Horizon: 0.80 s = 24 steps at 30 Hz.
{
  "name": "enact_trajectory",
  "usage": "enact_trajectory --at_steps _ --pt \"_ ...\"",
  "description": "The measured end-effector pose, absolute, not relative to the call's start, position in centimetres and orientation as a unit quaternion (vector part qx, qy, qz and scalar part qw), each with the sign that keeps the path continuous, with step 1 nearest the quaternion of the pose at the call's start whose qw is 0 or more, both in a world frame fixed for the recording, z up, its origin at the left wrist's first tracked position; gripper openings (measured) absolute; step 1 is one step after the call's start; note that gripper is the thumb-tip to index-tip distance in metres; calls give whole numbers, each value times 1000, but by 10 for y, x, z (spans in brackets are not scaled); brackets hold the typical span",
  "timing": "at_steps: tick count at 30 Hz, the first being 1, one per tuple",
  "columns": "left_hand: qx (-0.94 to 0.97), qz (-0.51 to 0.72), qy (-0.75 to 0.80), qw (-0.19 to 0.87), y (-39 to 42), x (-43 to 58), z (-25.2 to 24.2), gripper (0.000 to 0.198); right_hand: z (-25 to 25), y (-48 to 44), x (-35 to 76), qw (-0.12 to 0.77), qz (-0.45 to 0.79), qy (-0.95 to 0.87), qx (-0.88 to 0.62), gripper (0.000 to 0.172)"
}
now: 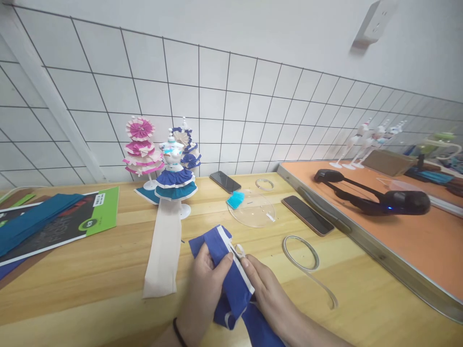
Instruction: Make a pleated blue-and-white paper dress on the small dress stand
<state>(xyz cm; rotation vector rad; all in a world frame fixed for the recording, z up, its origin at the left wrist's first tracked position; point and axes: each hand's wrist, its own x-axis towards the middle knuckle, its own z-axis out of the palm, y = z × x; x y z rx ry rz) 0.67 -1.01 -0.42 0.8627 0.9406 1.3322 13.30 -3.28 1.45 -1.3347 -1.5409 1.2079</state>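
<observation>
My left hand (206,284) is closed on a folded strip of blue crepe paper (231,284) with a white tape edge, thumb pressed on top. My right hand (265,286) pinches the same strip at its white edge, where a bit of backing tape curls up. The paper lies low on the wooden table (90,270), just in front of me. A long white paper strip (164,250) lies left of my hands, running up to a small mannequin in a blue and white paper dress (174,180).
Behind stand a pink paper dress figure (142,149) and another blue one. A roll of clear tape (301,250) trails right of my hands. A clear disc (253,207), two phones (307,214), a green-black booklet (58,224) and a raised orange board (415,231) with a black headset lie around.
</observation>
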Motion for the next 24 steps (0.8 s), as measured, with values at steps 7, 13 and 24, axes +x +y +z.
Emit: enact_trajectory --at_steps 7,13,24 --pt "384 573 407 599 -11 8 -2 19 15 -31 133 385 472 -596 -524 39" --pt "370 573 412 604 -13 8 0 24 17 -31 134 380 468 -599 -527 41" --pt "328 574 400 634 -11 7 5 33 13 -31 133 373 458 -609 -530 41"
